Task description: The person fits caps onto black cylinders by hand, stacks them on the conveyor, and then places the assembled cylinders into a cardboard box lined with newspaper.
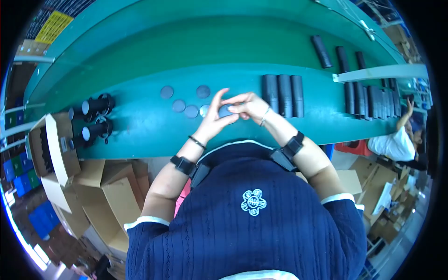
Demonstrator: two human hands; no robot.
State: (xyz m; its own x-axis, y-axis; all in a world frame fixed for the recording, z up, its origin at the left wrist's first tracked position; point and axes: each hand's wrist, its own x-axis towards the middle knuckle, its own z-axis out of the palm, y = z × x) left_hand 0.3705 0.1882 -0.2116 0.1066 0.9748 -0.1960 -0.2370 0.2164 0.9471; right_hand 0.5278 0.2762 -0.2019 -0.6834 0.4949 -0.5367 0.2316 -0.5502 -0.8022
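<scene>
Both hands meet over the green table, around a dark grey round disc (226, 111). My right hand (252, 107) pinches it from the right, fingers bent over its face. From the left, my left hand (214, 120) curves around the same disc, its thumb along the lower edge and a finger raised above; its other fingers are hidden. Similar loose discs lie to the left, among them a grey disc (191, 111) close to my left hand and another disc (203, 91) farther back. Just right of my right hand, three black cylinders (283, 95) lie side by side.
More black cylinders (371, 101) lie at the right, beyond a pale metal bar (382, 73). Black tubes with pale ends (95, 106) sit at the left beside an open cardboard box (59, 149). Another person (396, 142) is at the far right. Cardboard boxes (109, 200) stand below the table.
</scene>
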